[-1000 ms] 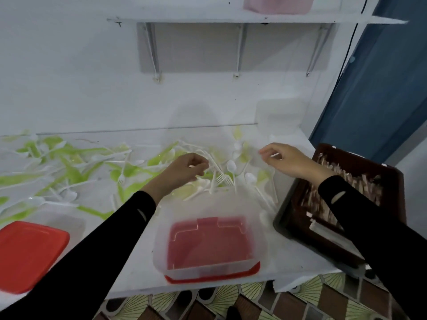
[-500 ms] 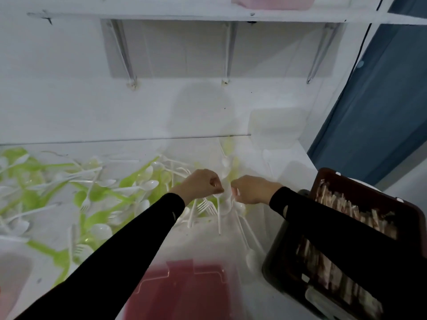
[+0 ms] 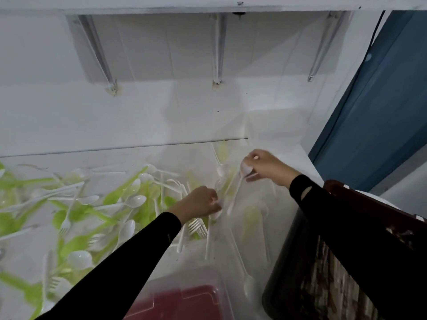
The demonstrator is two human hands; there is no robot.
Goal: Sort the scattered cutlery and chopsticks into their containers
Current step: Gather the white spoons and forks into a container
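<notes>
White and green plastic spoons and forks point(image 3: 111, 204) lie scattered over the white counter point(image 3: 115, 158). My left hand point(image 3: 201, 202) is curled around white plastic cutlery point(image 3: 217, 213) near the middle of the pile. My right hand point(image 3: 265, 166) is farther back and right, gripping a white plastic spoon point(image 3: 238, 183) by its bowl, handle hanging down toward my left hand. A clear tub over a red lid point(image 3: 184, 301) stands at the front. A dark brown crate point(image 3: 342, 285) with chopsticks sits at the right.
A clear plastic container point(image 3: 265, 125) stands against the back wall behind my right hand. Shelf brackets point(image 3: 217, 49) hang overhead. A blue curtain point(image 3: 381, 100) closes off the right side. Loose white cutlery lies between the tub and the crate.
My right hand has lifted away from my left hand, back and to the right, with a white spoon in it. My left hand stayed low on the pile. The camera moved closer.
</notes>
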